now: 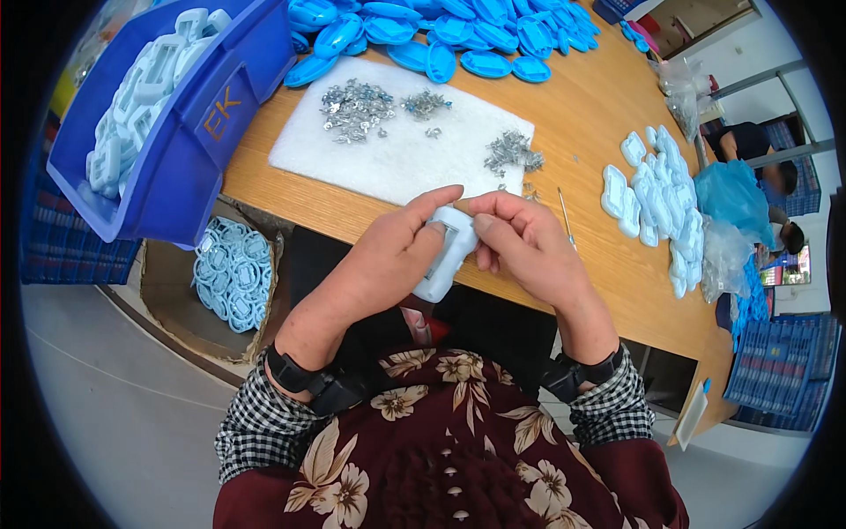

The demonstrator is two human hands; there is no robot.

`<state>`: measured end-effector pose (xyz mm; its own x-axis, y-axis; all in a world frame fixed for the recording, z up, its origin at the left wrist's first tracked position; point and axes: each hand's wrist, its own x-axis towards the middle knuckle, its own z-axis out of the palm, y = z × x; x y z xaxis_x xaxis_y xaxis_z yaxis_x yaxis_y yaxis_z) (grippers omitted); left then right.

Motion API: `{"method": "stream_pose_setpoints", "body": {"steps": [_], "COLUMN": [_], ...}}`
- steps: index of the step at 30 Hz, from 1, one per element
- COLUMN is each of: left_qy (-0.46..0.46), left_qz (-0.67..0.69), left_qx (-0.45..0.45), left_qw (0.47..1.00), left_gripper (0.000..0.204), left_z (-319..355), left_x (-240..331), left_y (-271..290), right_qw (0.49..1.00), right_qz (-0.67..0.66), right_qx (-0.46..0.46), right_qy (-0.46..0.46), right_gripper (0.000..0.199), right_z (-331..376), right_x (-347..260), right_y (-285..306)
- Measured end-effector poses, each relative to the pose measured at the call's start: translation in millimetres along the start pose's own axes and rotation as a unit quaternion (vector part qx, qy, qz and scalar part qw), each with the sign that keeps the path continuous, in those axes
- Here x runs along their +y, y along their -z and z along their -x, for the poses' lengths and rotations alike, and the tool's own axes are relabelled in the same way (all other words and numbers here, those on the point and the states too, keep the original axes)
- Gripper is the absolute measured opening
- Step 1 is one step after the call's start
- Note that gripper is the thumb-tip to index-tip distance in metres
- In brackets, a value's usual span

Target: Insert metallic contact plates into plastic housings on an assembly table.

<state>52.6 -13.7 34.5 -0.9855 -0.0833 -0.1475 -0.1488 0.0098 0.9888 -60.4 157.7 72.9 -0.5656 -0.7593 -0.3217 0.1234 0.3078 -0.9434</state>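
Observation:
My left hand (388, 256) grips a pale blue plastic housing (447, 256) at the near edge of the wooden table (608, 291). My right hand (520, 242) pinches the top of the same piece with thumb and forefinger; whatever small part it presses there is hidden by the fingers. A white foam pad (405, 163) lies just beyond my hands, with small heaps of silver metal clips (355, 110) and another heap (511, 154) on it.
A blue bin (189, 150) of pale plastic parts hangs off the table's left edge. Bright blue oval shells (441, 31) pile at the back. Pale housings (656, 198) lie at right beside plastic bags (727, 198). A cardboard box (167, 291) of round parts sits below. A thin tool (566, 216) lies near my right hand.

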Motion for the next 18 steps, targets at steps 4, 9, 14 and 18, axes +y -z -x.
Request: {"method": "stream_pose_setpoints", "body": {"steps": [4, 9, 14, 18], "left_qy": [0.082, 0.126, 0.127, 0.136], "left_qz": [0.358, 0.480, 0.471, 0.454], "left_qx": [-0.097, -0.166, -0.219, -0.208], "left_qw": [0.925, 0.852, 0.845, 0.856], "left_gripper": [0.036, 0.035, 0.041, 0.036], "left_z": [-3, -4, -3, -1], "left_x": [-10, -20, -23, -15], "left_y": [4, 0, 2, 3], "right_qw": [0.998, 0.988, 0.985, 0.985], "right_qz": [0.022, 0.122, 0.155, 0.154], "right_qx": [-0.019, 0.003, 0.005, -0.005], "right_qy": [0.052, 0.098, 0.072, 0.082], "right_gripper": [0.024, 0.016, 0.014, 0.013], "right_z": [4, 0, 4, 4], "right_x": [0, 3, -1, -6], "right_y": [5, 4, 13, 14]}}
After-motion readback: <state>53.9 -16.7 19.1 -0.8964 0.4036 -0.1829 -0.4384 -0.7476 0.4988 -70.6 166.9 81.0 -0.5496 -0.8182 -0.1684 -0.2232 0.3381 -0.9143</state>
